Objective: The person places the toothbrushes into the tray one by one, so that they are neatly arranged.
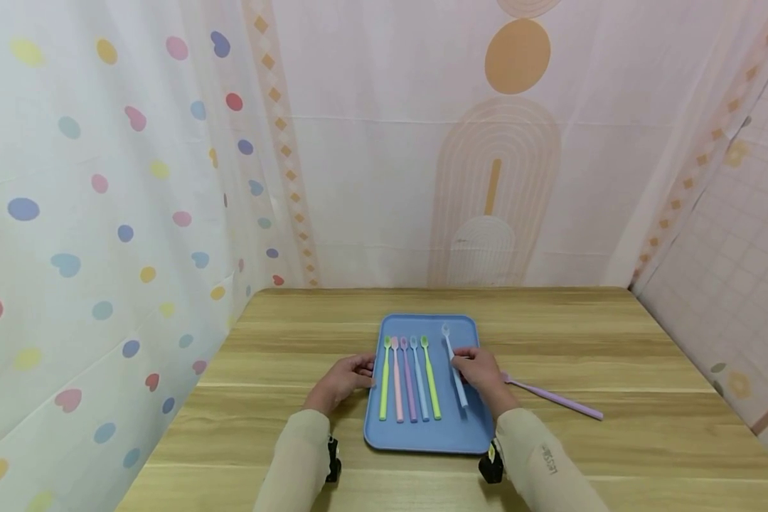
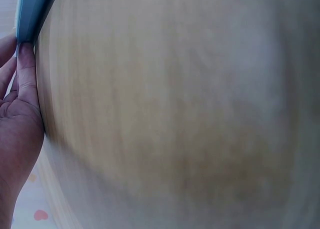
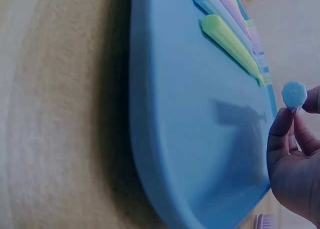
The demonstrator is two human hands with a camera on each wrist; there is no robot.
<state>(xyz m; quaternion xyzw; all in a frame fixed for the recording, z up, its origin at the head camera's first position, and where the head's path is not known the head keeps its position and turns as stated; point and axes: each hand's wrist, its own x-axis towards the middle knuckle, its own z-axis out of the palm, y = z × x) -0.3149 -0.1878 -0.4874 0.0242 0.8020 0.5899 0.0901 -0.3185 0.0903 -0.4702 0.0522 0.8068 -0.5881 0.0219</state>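
A blue tray [image 1: 448,437] lies on the wooden table, bearing a row of toothbrushes: a green one [image 1: 383,384], a pink one [image 1: 397,387], a purple one [image 1: 408,384], a light blue one [image 1: 420,384] and another green one [image 1: 432,384]. At the tray's left rim, my left hand [image 1: 347,378] holds the edge between thumb and fingers. My right hand [image 1: 481,371] pinches a pale blue toothbrush [image 1: 457,380] by its handle over the tray's right side. Its octagonal handle end [image 3: 294,94] faces the right wrist camera, and its shadow falls on the tray.
Right of the tray, a purple toothbrush [image 1: 560,400] lies slanted on the table [image 1: 640,355], its head close to my right wrist. Patterned curtains [image 1: 371,178] hang behind the table and along both sides.
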